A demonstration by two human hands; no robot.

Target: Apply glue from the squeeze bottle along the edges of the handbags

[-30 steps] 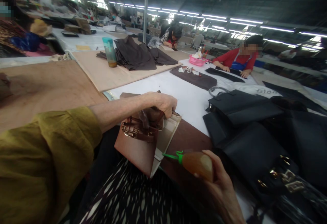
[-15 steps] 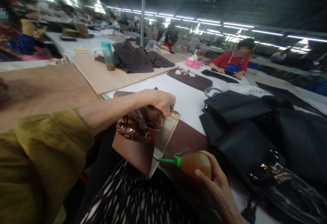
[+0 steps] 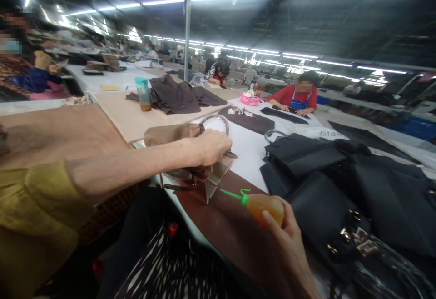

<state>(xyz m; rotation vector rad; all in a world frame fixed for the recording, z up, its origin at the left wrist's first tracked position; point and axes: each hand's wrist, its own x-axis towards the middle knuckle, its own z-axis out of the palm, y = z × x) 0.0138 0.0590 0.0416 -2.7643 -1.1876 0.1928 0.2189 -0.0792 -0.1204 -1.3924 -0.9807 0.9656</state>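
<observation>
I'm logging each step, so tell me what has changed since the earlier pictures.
The boxy brown leather-look handbag has moved forward, away from the lap; the thin green nozzle of the rounded amber bottle, earlier at the handbag's edge, now stands apart from it. Nothing was grasped or released: the left hand still holds the handbag, the right hand the bottle. The heap of black bags stayed put.

White table (image 3: 250,167), black bags (image 3: 320,194), brown sheet (image 3: 235,231)
</observation>
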